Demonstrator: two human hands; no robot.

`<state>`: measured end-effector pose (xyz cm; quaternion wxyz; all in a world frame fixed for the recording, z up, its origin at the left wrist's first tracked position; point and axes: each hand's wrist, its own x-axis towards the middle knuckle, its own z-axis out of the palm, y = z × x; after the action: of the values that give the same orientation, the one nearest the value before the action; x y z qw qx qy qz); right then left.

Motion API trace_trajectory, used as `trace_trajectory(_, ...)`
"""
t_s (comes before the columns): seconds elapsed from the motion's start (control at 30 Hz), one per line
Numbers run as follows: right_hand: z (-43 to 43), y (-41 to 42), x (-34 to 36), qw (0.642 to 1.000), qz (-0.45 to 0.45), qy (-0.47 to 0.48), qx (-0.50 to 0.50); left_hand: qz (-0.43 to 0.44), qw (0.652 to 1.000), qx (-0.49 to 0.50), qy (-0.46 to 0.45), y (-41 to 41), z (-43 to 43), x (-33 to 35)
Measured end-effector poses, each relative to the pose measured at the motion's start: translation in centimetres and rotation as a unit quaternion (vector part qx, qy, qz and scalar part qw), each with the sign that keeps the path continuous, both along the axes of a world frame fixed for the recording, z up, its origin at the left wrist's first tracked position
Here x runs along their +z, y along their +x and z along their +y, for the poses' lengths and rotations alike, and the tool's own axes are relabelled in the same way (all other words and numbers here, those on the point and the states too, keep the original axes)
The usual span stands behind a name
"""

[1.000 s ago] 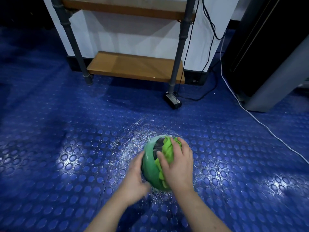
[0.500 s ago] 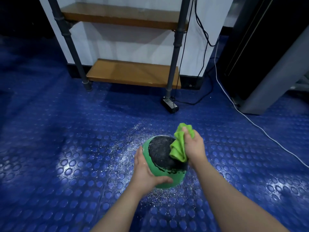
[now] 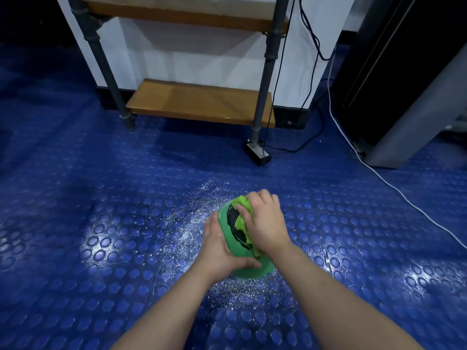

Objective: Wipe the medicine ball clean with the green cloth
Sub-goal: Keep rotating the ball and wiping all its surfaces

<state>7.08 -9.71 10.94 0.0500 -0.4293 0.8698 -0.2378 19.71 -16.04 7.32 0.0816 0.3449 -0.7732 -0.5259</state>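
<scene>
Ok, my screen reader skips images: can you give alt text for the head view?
A right hand presses a green cloth on a green and black medicine ball, steadied by the left hand, on a blue studded floor speckled with white powder. A wooden shelf stands behind.

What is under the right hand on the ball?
The green cloth, bunched and pressed onto the ball's black patch by the right hand. How much patch lies beneath is covered.

Hidden/cut-off bits
Right hand (image 3: 265, 223) covers most of green cloth (image 3: 240, 223) & medicine ball (image 3: 227, 236) top; shelf (image 3: 199, 102) upper part cropped.
</scene>
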Motion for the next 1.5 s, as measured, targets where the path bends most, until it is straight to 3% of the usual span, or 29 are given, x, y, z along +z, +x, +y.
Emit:
trace_trajectory(0.1,0.1,-1.5,0.3,0.997,-0.059,-0.049,-0.010,0.004,1.000,-0.011,-0.019,0.2,0.0,-0.1)
trace_trajectory(0.2,-0.6,-2.6,1.2,0.964,-0.213,-0.117,-0.107,-0.021,1.000,-0.018,-0.005,0.0,-0.1,0.0)
trace_trajectory(0.23,-0.9,-2.5,1.4,0.961,-0.221,-0.104,-0.126,-0.027,0.999,-0.022,-0.004,-0.2,-0.1,0.2)
trace_trajectory(0.33,-0.7,-0.3,0.4,0.998,-0.049,0.010,-0.049,-0.038,0.999,-0.033,0.013,-0.8,-0.5,0.9)
trace_trajectory(0.4,0.1,1.3,-0.1,0.999,0.033,-0.012,0.017,-0.042,0.998,-0.048,0.021,-0.7,-0.9,0.8)
trace_trajectory(0.53,1.2,2.4,-1.3,0.985,0.110,-0.053,0.125,-0.035,0.994,-0.046,0.089,-0.2,-0.9,0.1)
trace_trajectory(0.63,1.0,2.6,-1.3,0.979,0.115,-0.056,0.156,-0.023,0.992,-0.050,0.117,-0.2,-1.3,-0.5)
trace_trajectory(0.77,-0.4,0.4,-0.5,0.999,-0.015,-0.053,-0.004,-0.047,0.996,-0.059,0.048,-0.8,-1.3,0.0)
trace_trajectory(0.87,-0.7,-1.1,0.1,0.986,-0.096,-0.072,-0.111,-0.068,0.995,-0.062,0.032,-1.5,-0.7,0.4)
trace_trajectory(0.93,0.0,-0.8,0.0,0.989,-0.086,-0.073,-0.100,-0.085,0.994,-0.063,0.032,-1.9,-0.6,0.3)
trace_trajectory(1.13,6.8,1.1,-1.6,0.990,-0.002,-0.114,0.077,-0.094,0.994,-0.032,0.044,-2.6,-0.4,0.3)
trace_trajectory(1.4,3.2,-1.7,0.5,0.985,-0.097,-0.112,-0.083,-0.132,0.990,-0.041,0.015,-4.1,0.1,1.1)
trace_trajectory(1.5,2.2,-3.0,1.1,0.969,-0.171,-0.075,-0.161,-0.131,0.989,-0.060,0.015,-4.1,-0.6,0.7)
